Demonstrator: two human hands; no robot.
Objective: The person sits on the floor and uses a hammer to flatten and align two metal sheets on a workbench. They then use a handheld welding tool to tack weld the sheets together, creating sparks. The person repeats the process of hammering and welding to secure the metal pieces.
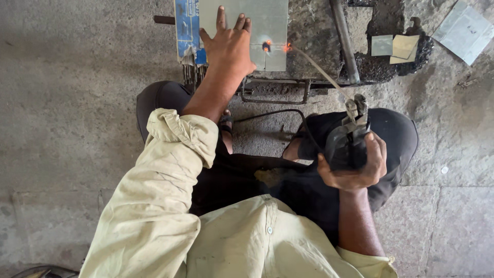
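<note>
Two bare hands are at work over one low, blackened work block (319,41) on the concrete floor (77,103). The left hand (229,46) lies flat, fingers spread and closed around nothing, pressing down on a grey metal sheet (267,20) at the near edge of the block. The right hand (355,167) is wrapped tight around the dark handle of one electrode holder (350,139), from whose metal clamp a single thin welding rod (319,69) slants up and left to the sheet. The sheet is pale grey, flat and squared, with a faint seam running across it and another down it (so it may be more than one piece, which I cannot settle); a small dark spot with an orange glow (266,46) sits on the seam, and a second orange spark shows at the rod's tip by the sheet's right edge. One blue box of rods (188,28) lies just left of the left hand. Three small metal offcuts (393,47) rest on the block's right end, and one larger sheet piece (465,31) lies on the floor beyond.
</note>
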